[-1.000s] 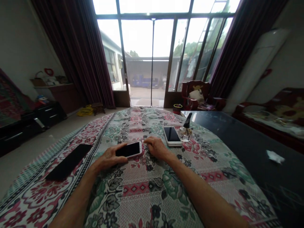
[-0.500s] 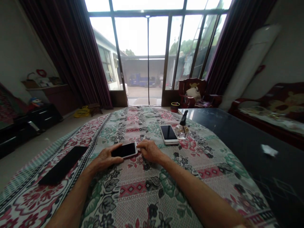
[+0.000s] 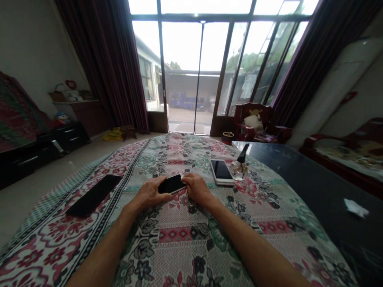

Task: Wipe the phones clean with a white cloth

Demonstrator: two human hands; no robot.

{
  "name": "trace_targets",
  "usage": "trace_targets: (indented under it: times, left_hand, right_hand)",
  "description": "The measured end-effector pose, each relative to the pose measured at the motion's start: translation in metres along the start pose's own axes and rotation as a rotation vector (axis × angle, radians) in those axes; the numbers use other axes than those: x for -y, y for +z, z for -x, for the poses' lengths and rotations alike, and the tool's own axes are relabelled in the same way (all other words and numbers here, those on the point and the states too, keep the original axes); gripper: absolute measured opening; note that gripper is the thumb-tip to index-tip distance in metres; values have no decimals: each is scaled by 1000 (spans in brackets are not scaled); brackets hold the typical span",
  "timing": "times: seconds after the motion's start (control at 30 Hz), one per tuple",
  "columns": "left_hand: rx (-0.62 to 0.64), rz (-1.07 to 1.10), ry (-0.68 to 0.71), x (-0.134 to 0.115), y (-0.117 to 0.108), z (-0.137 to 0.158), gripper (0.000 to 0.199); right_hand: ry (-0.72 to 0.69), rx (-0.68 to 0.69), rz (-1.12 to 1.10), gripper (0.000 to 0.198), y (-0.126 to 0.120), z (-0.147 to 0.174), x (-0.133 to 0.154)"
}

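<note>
A smartphone with a dark screen and pale edge [image 3: 170, 185] is between my hands, just over the flowered tablecloth [image 3: 206, 217]. My left hand [image 3: 151, 192] is closed around its left end, thumb along the near edge and fingers at the far edge. At the phone's right end, my right hand [image 3: 198, 189] has its fingers pinched together over the corner. A small bit of white shows at those fingertips, too small to name. Right of the hands, a white device with a dark screen [image 3: 222, 170] lies on what looks like another flat white one.
A clear round bottle with a black top [image 3: 239, 169] stands beside the white device. A long black flat piece [image 3: 94, 195] lies at left. The dark tabletop [image 3: 317, 179] at right bears a crumpled white tissue [image 3: 356, 207]. Beyond are glass doors [image 3: 196, 79] and a wooden chair [image 3: 253, 119].
My view has swung left, so the scene sits farther right. The phone's right end is angled up more, and my right fingertips now cover its corner.
</note>
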State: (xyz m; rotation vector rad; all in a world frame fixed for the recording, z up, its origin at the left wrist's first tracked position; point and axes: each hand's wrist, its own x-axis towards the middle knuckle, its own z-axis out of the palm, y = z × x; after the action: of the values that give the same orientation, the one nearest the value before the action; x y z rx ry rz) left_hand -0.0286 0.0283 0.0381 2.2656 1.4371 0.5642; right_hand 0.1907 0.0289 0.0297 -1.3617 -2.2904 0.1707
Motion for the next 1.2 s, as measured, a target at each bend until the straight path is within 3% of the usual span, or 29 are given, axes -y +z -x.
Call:
trace_targets:
  times: [0.07, 0.23, 0.47, 0.67, 0.93, 1.2]
  left_hand:
    - [82, 125, -5, 12, -10, 3, 56]
    - [68, 348, -116, 39, -25, 10, 56]
    - [49, 628, -219, 37, -24, 14, 66]
    - [9, 889, -245, 47, -22, 14, 62]
    - [-20, 1011, -238, 64, -10, 8, 53]
    - [22, 962, -234, 49, -13, 8, 54]
  right_hand:
    - [-7, 18, 18, 28, -3, 1, 2]
    - [-30, 57, 28, 29, -4, 1, 2]
    - [-75, 11, -60, 33, 1, -5, -11]
    - [-167, 0, -75, 35, 2, -6, -20]
    - [-217, 49, -129, 37, -3, -4, -25]
    - [-140, 49, -55, 33, 5, -23, -26]
